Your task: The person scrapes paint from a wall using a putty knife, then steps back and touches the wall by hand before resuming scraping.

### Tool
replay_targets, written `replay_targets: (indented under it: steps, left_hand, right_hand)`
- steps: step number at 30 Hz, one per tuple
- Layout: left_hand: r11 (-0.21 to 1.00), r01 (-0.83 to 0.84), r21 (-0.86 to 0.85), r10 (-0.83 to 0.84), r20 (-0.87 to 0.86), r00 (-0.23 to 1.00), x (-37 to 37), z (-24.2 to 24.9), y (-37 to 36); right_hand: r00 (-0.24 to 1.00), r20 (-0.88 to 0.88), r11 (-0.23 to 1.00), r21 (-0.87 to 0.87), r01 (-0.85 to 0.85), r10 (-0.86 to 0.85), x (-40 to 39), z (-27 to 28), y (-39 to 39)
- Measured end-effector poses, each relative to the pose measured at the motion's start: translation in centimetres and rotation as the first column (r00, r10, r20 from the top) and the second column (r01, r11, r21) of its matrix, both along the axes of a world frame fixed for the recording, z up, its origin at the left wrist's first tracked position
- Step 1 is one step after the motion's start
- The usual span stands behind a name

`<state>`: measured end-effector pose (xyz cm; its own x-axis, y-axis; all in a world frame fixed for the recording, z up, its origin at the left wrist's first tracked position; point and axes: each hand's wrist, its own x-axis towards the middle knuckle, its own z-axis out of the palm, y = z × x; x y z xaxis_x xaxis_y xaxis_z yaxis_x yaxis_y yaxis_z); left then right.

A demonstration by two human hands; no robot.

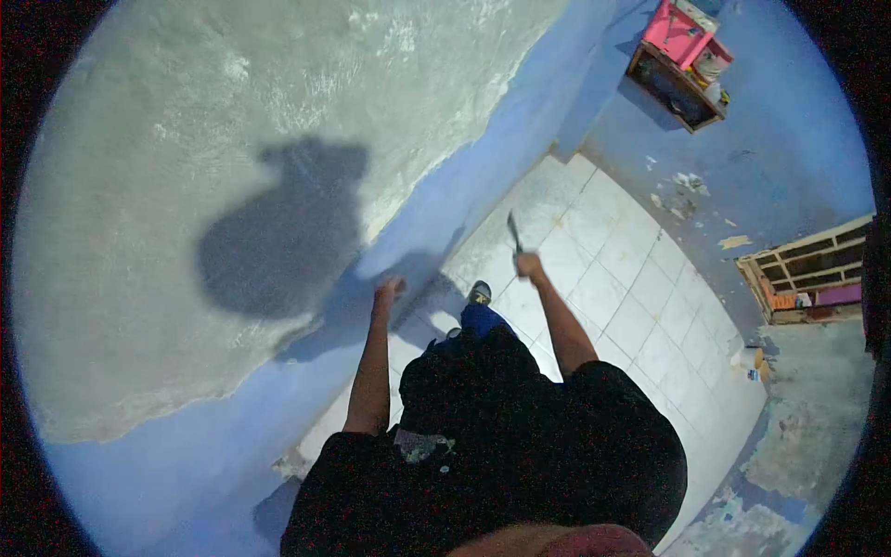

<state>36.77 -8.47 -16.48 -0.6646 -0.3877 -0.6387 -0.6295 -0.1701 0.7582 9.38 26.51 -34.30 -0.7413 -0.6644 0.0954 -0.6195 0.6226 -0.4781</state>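
Observation:
My right hand (530, 267) is wrapped round the handle of a narrow, dark-bladed tool (514, 230) shaped like a knife or scraper. Its blade points up and away from me, over the white tiled floor (640, 269). In front of the blue lower part of the wall (445, 200), my left hand (392, 286) is raised with its fingers curled in; no object shows in it. Above the blue band the wall has a rough grey plaster surface (186, 158) with whitish patches and a ragged lower edge.
A wooden wall shelf (675, 88) at the upper right carries a pink container (676, 35) and small items. A framed opening with slats (807, 269) is set in the right wall. A pale round container (748, 357) stands by that wall. My shoe (480, 293) is on the tiles.

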Motion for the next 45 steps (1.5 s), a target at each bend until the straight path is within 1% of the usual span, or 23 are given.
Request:
replay_targets:
  steps: [1,2,3,4,5,9,12,16,17,19,21,22,25,29,32,33,35,36,38,39,40,41,45]
  left_hand:
    - [0.997,-0.077,-0.021,0.077,-0.005,0.997,3.0,1.0,1.9]
    - [0.979,-0.172,0.107,0.184,-0.114,0.976,7.4,-4.6,2.2]
    - [0.938,-0.243,0.249,0.296,-0.205,0.933,11.6,-9.5,2.5]
    - [0.996,-0.084,0.024,0.086,-0.136,0.987,15.8,-8.7,4.0]
    - [0.996,-0.056,0.064,0.060,-0.078,0.995,19.1,-7.9,5.7]
    - [0.863,-0.280,0.420,0.211,0.204,0.956,30.6,-8.9,10.9]
    - [0.798,-0.355,0.488,0.243,0.279,0.929,33.8,-8.3,13.4]
    - [0.776,-0.379,0.504,0.279,0.264,0.923,32.7,-8.4,15.4]
    - [0.784,-0.364,0.503,0.300,0.206,0.931,31.0,-8.3,15.5]
    - [0.822,-0.305,0.481,0.336,0.024,0.942,26.4,-9.3,14.7]
    - [0.916,-0.241,0.322,0.324,-0.235,0.917,18.9,-9.6,13.4]
    - [0.969,-0.248,-0.022,0.248,0.011,0.969,13.2,-7.3,13.1]
    - [0.976,-0.217,0.026,0.217,-0.218,0.951,0.7,2.8,15.5]
    - [0.900,-0.431,0.064,0.397,-0.530,0.749,-6.7,9.7,22.4]
    - [0.871,-0.485,-0.075,0.403,-0.456,0.794,-4.8,7.3,26.2]
    - [0.860,-0.491,-0.138,0.403,-0.405,0.821,-2.6,4.8,27.6]
    - [0.828,-0.388,-0.406,0.244,-0.362,0.900,4.9,-5.6,28.8]
    - [0.883,-0.467,-0.055,0.451,-0.181,0.874,8.4,-4.5,31.1]
    - [0.818,-0.548,0.178,0.525,0.160,0.836,16.5,-5.2,34.6]
    - [0.420,-0.334,0.844,0.572,0.039,0.819,21.5,-7.5,34.4]
    - [-0.180,-0.032,0.983,0.419,0.106,0.902,26.4,-10.5,34.2]
    - [-0.164,-0.022,0.986,0.430,0.091,0.898,29.3,-10.1,34.2]
    - [-0.145,0.036,0.989,0.491,0.040,0.870,34.2,-8.5,38.7]
  right_hand:
    - [0.983,0.157,0.941,0.337,0.039,-0.097,5.0,-1.8,3.3]
    - [0.650,0.663,0.906,0.106,0.410,-0.372,10.6,-2.0,9.7]
    - [0.748,0.390,0.832,0.391,0.393,-0.536,16.8,0.2,12.3]
    - [0.686,0.467,0.800,0.522,0.296,-0.558,21.5,-0.2,16.5]
    - [0.583,0.521,0.764,0.565,0.310,-0.623,25.7,-0.2,20.5]
    - [0.161,0.649,0.604,0.550,0.577,-0.744,37.1,6.5,28.7]
    - [0.020,0.740,0.496,0.431,0.754,-0.673,38.9,9.4,30.5]
    - [0.008,0.878,0.394,0.207,0.895,-0.478,35.4,10.8,31.2]
    - [0.503,0.532,0.652,0.127,0.747,-0.681,34.1,-4.8,36.0]
    - [0.009,0.865,0.355,0.197,0.914,-0.502,27.1,8.1,28.2]
    - [0.290,0.768,0.593,0.141,0.793,-0.571,21.9,9.3,25.2]
    - [0.486,0.717,0.719,0.030,0.694,-0.499,20.0,8.4,24.3]
    - [0.365,0.866,0.632,-0.076,0.772,-0.342,16.7,18.3,20.3]
    - [0.286,0.905,0.749,0.053,0.660,-0.316,14.8,18.2,24.1]
    - [0.242,0.919,0.808,0.122,0.576,-0.311,16.1,14.5,32.0]
    - [0.423,0.851,0.753,-0.053,0.656,-0.309,18.4,13.2,34.7]
    - [0.137,0.842,0.496,0.167,0.852,-0.521,22.4,11.5,40.6]
    - [0.028,0.808,0.455,0.303,0.837,-0.588,23.2,13.1,41.9]
    - [-0.189,0.682,0.334,0.556,0.761,-0.706,26.4,16.1,45.7]
    - [0.339,0.605,0.624,0.351,0.699,-0.720,28.9,11.7,48.8]
    - [0.431,0.626,0.672,0.209,0.710,-0.650,30.8,7.2,53.2]
    - [0.522,0.634,0.712,0.065,0.699,-0.571,31.3,13.7,51.7]
    - [0.491,0.709,0.730,0.049,0.682,-0.506,29.4,13.3,53.7]
